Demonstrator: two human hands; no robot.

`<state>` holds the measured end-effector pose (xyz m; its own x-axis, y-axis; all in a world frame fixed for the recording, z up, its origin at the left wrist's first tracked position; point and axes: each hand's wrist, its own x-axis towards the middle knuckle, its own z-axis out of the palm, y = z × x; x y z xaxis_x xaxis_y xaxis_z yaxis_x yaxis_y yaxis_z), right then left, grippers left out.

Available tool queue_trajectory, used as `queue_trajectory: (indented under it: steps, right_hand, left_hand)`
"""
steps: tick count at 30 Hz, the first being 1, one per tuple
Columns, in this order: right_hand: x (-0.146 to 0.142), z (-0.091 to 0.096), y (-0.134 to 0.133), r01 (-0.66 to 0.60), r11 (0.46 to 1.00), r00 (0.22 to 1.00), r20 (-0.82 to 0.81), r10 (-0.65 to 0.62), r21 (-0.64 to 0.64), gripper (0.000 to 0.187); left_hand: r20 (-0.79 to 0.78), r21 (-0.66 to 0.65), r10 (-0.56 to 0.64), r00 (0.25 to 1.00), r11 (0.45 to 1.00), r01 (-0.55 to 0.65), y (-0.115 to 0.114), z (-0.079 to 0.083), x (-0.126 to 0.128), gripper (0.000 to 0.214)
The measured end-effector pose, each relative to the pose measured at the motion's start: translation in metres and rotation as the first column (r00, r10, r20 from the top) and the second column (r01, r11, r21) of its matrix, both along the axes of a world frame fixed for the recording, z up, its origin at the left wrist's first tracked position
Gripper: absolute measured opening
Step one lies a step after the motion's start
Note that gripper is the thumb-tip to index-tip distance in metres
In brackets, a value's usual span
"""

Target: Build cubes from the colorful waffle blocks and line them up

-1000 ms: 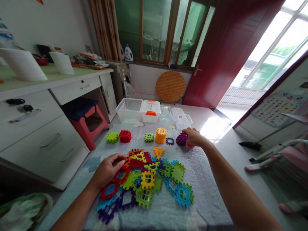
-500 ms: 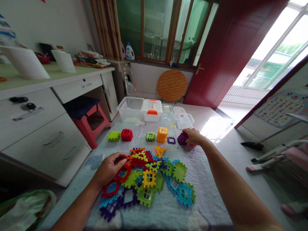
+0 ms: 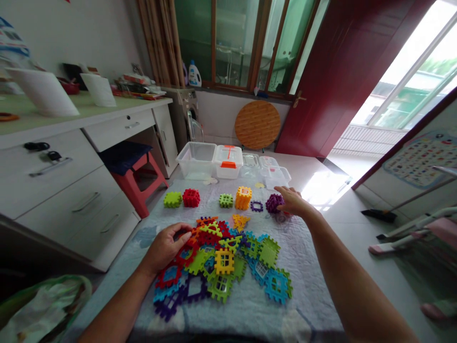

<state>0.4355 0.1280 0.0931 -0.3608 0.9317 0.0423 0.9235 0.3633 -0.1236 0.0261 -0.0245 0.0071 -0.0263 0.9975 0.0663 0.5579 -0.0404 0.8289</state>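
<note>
A heap of notched plastic building tiles in red, green, blue, purple and yellow covers the middle of the cloth-covered table. My left hand rests at the heap's left edge, thumb and fingers curled together on an orange building tile. My right hand is beside a stack of purple tiles, its index finger raised off the stack and fingers apart. Red tiles are partly hidden under that hand. A single purple frame tile lies left of the purple stack.
Sorted stacks of green, red, light green and yellow tiles stand in a row behind the heap. Clear plastic boxes line the far edge, one with an orange-latched lid. A pink stool stands left.
My right hand's fingers have lifted and opened away from the purple stack, which now shows more fully. My left hand stays at the heap. The view has shifted slightly.
</note>
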Motion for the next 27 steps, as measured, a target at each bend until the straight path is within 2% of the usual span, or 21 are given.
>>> queue_trajectory:
  steps: [4,7,9,11,16,19,23,27]
  right_hand:
    - [-0.006,0.009,-0.036,-0.057,0.99,0.958,-0.272,0.091,0.13,0.058]
    - [-0.018,0.005,-0.069,-0.087,0.996,0.892,-0.445,0.083,0.012,0.047]
    - [-0.027,-0.004,-0.087,-0.112,0.99,0.878,-0.476,0.056,-0.09,0.037]
    - [-0.033,-0.016,-0.097,-0.109,0.986,0.881,-0.472,0.036,-0.127,0.029]
    - [-0.036,-0.05,-0.095,0.002,0.997,0.889,-0.455,-0.04,-0.083,0.022]
    - [-0.032,-0.064,-0.089,0.041,0.996,0.883,-0.464,-0.072,-0.076,0.021]
    - [-0.028,-0.073,-0.085,0.085,0.992,0.845,-0.521,-0.119,-0.09,0.022]
    - [-0.028,-0.077,-0.084,0.104,0.991,0.841,-0.524,-0.135,-0.088,0.023]
  left_hand:
    - [-0.001,0.003,-0.005,1.0,1.0,0.005,-0.001,0.004,0.002,0.034]
    - [0.009,0.01,0.004,1.0,1.0,-0.004,-0.003,0.007,0.003,0.033]
    - [0.009,0.019,0.007,1.0,1.0,-0.007,-0.003,0.008,0.004,0.033]
    - [0.008,0.02,0.007,1.0,1.0,-0.007,-0.003,0.008,0.004,0.033]
    - [0.012,-0.004,0.006,1.0,1.0,-0.006,-0.002,0.007,0.003,0.034]
    - [0.0,-0.007,0.008,1.0,1.0,-0.008,-0.002,0.007,0.002,0.035]
    - [-0.015,-0.002,0.02,1.0,1.0,-0.02,-0.002,0.008,0.002,0.035]
    - [0.001,0.006,0.018,1.0,1.0,-0.018,-0.003,0.011,0.004,0.034]
